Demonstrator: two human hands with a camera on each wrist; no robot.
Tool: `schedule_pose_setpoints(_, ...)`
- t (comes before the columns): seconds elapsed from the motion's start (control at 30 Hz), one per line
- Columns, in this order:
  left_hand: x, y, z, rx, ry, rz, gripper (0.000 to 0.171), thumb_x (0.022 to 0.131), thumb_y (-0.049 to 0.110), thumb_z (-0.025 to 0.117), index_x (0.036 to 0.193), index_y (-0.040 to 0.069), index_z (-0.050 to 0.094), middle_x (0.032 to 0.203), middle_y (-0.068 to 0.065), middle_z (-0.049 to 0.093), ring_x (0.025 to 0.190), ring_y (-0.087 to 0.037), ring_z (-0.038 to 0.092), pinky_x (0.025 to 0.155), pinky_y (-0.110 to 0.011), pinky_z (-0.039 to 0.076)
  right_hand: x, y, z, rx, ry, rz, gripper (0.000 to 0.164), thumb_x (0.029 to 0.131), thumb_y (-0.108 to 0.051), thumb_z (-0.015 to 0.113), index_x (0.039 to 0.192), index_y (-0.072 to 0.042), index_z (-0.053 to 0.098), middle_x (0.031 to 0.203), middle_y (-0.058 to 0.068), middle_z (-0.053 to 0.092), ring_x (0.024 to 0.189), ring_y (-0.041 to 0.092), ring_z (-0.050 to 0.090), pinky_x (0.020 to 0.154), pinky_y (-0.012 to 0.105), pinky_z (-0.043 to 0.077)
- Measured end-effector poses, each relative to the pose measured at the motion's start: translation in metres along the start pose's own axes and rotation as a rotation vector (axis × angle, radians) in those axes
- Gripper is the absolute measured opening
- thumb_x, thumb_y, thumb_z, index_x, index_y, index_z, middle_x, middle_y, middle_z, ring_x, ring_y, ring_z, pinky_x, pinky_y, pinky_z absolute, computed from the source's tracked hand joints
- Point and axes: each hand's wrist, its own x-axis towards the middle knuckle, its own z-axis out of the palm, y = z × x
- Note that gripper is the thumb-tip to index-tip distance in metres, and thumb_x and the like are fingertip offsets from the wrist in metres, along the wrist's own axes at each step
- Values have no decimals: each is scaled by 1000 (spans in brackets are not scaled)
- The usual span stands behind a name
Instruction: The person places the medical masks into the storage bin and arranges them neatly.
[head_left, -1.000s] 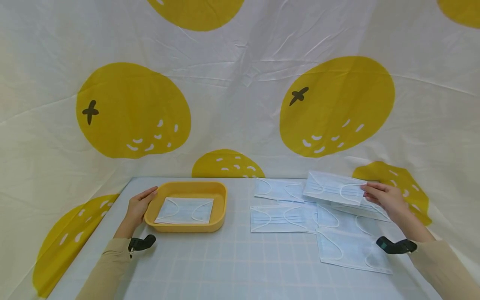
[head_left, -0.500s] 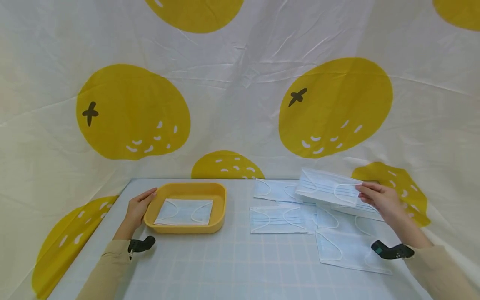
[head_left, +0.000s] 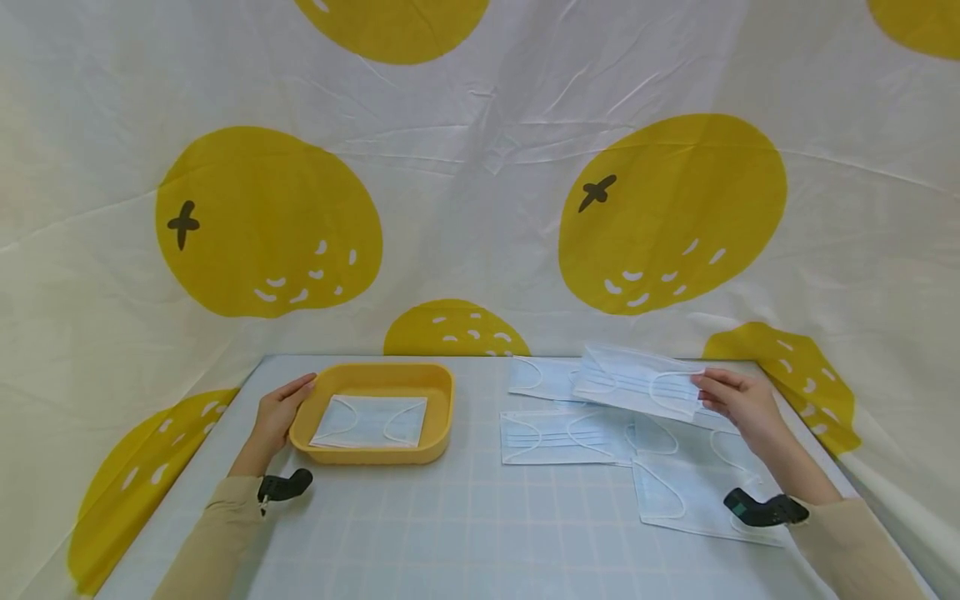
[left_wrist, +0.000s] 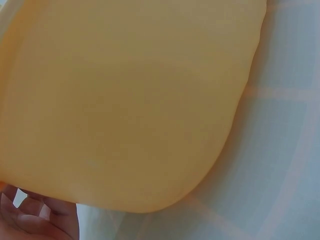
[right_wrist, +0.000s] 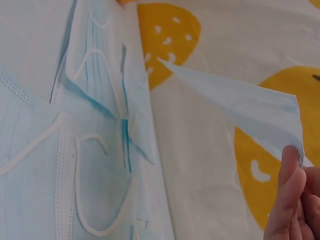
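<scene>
My left hand holds the left side of a yellow tray on the table, its fingers at the rim. A pale blue face mask with white ear loops lies flat in that tray. In the left wrist view the tray's outer wall fills most of the picture, with part of the hand below its edge. Raised over other masks, a face mask is pinched at its right end by my right hand. The right wrist view shows this mask nearly edge-on at the fingertips.
Several more face masks lie spread and overlapping at the right, among them one at the near left and one at the front. Behind the checked table hangs a white cloth printed with yellow fruit.
My right hand has moved left with the pinched mask, which now overlaps more of the mask at the back. The left hand and the tray have stayed in place.
</scene>
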Motion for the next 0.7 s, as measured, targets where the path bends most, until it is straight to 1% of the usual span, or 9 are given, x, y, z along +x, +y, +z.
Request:
schedule_pose_setpoints(0.07,0,0,0,1,-1,-2,60,93,42,59,144,11,45,151,-1,41,125,-3,47,101,-15,43,-1,-2,4,28,-4,24,16,93,-24,64,87,-37,72,83,-20,69,72,4,63,69,11,54)
schedule_pose_setpoints(0.13,1,0,0,-4,-1,-6,60,93,41,60,143,11,45,151,-1,41,124,-3,47,100,-14,44,-1,-2,7,51,-9,41,16,93,-24,64,86,-37,72,83,-20,69,72,4,63,70,11,54)
schedule_pose_setpoints(0.27,1,0,-1,-15,4,-6,58,94,39,60,143,11,45,149,2,44,120,0,48,97,-12,45,-1,-3,16,53,-22,50,14,92,-25,65,86,-37,71,84,-20,69,72,3,63,70,11,54)
schedule_pose_setpoints(0.33,1,0,-1,-20,6,-3,57,94,38,60,143,11,46,146,6,48,118,1,49,96,-11,45,0,-3,21,39,-33,49,14,92,-25,65,87,-37,70,84,-20,69,72,3,63,70,11,54)
schedule_pose_setpoints(0.43,0,0,-1,-33,10,0,57,94,37,60,142,11,47,135,15,56,115,3,50,94,-10,45,0,-5,29,22,-44,47,13,92,-26,65,88,-37,69,85,-21,68,73,3,62,70,11,54)
schedule_pose_setpoints(0.5,-1,0,-1,-43,10,5,57,93,37,61,142,10,47,123,22,59,113,4,50,92,-8,46,1,-5,34,17,-52,51,13,92,-26,64,88,-37,69,85,-21,68,73,2,62,71,11,54)
schedule_pose_setpoints(0.6,-2,0,-1,-61,6,21,58,93,37,62,141,8,47,106,29,61,105,9,51,87,-6,47,1,-6,43,5,-53,60,10,93,-27,64,89,-36,68,85,-21,67,74,2,62,71,11,54)
schedule_pose_setpoints(0.7,-2,0,-1,-87,-2,42,59,92,35,64,140,6,48,94,32,60,94,14,53,81,-4,47,1,-6,51,-29,-52,56,6,93,-28,64,94,-32,68,85,-22,66,74,2,62,72,12,54)
